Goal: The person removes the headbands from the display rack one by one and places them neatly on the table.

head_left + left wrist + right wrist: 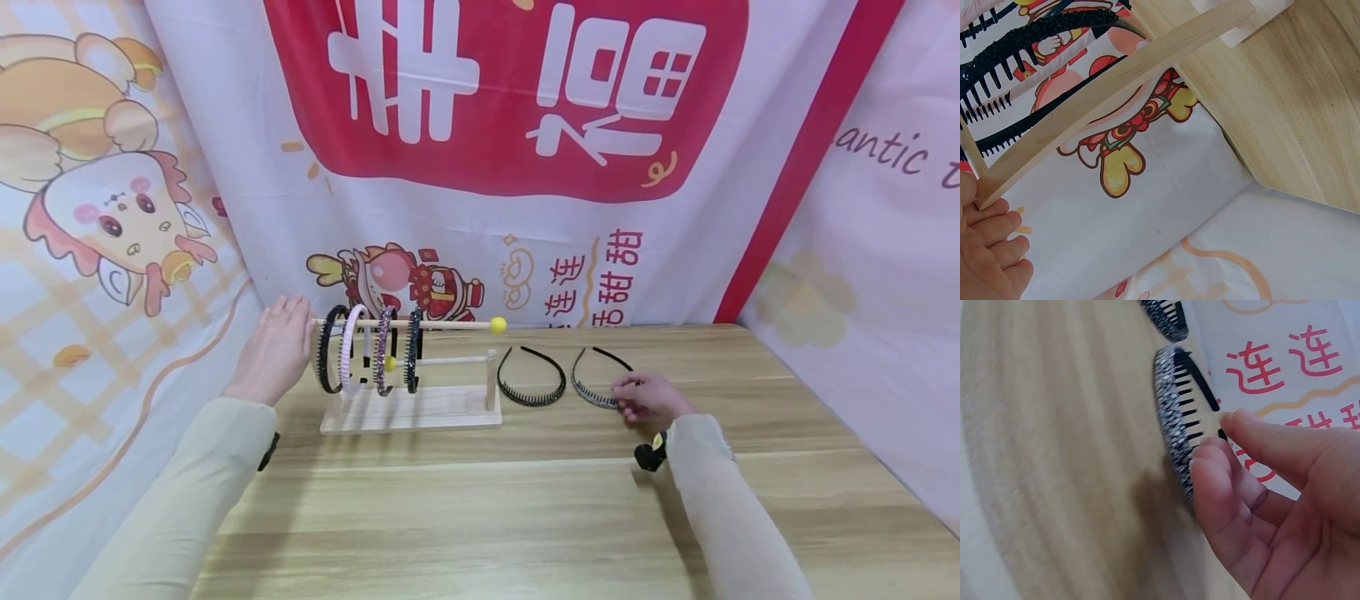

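Probably to steady the pale wooden two-bar rack [461, 407], L hand [272, 352] rests w/ fingers straight against its end; R hand [651, 397] half-curled at silver-glittered black toothed headband [1167, 400], can't tell if pinching

Headband [1171, 406], one: glittery silver-and-black, toothed; lying on surface [450, 517]. Display rack [450, 408], one: pale wood, upright, left of headband; four headbands [382, 354] hung.

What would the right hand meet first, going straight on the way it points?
The right hand would likely meet the silvery headband first, though it may already be touching it.
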The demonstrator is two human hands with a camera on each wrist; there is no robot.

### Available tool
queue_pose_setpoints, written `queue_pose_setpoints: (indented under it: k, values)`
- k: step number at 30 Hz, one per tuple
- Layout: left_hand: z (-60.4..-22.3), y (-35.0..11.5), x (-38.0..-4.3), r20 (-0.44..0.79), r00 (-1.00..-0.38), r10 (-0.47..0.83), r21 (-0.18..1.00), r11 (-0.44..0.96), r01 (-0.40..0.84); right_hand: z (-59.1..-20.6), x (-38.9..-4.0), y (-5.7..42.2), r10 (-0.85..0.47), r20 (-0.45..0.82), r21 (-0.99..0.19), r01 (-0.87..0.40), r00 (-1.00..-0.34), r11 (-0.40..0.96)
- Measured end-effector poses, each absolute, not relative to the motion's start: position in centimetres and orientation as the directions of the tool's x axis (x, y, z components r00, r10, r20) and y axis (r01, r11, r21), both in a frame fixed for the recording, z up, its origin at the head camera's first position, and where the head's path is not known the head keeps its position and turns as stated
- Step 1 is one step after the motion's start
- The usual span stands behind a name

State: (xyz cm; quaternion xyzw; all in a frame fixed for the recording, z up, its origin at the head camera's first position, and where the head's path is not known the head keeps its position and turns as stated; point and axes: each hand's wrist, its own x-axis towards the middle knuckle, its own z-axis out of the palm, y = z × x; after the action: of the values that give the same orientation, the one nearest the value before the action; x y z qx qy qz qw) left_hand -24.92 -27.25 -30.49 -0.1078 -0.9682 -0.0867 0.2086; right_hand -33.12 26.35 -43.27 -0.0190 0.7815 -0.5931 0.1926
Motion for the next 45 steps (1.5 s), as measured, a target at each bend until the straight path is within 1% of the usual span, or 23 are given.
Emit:
queue_pose_setpoints:
  k: [2, 6, 15, 22, 31, 35, 45]
  values:
    - [-30.5, -27.3, -24.9, 0.425, -0.888, 0.174, 0.121, 0.962, 0.247, -42.8, -33.1, 26.2, -0.27, -0.261, -0.935, 0.173, -0.927, 0.31]
    - [-30.5, -27.3, -25.0, 0.434, -0.883, 0.18, 0.115, 0.961, 0.253, -41.6, -33.3, 25.8, -0.278, -0.218, -0.918, 0.1, -0.935, 0.383]
    - [-30.5, -27.3, -25.0, 0.434, -0.884, 0.172, 0.125, 0.96, 0.249, -38.3, -33.8, 24.1, -0.313, -0.164, -0.876, -0.007, -0.935, 0.482]
    - [-30.4, -27.3, -24.9, 0.42, -0.892, 0.166, 0.135, 0.961, 0.242, -35.3, -33.4, 22.0, -0.391, -0.104, -0.87, -0.106, -0.915, 0.481]
    - [-30.4, -27.3, -24.8, 0.424, -0.89, 0.166, 0.133, 0.961, 0.243, -32.4, -33.4, 19.5, -0.386, -0.066, -0.856, -0.147, -0.92, 0.496]
    - [-30.4, -27.4, -24.8, 0.429, -0.887, 0.168, 0.131, 0.961, 0.245, -30.9, -32.6, 18.3, -0.392, -0.055, -0.856, -0.159, -0.918, 0.491]
    - [-30.4, -27.2, -24.8, 0.413, -0.896, 0.165, 0.134, 0.962, 0.239, -28.2, -31.5, 15.6, -0.416, 0.033, -0.832, -0.256, -0.909, 0.493]
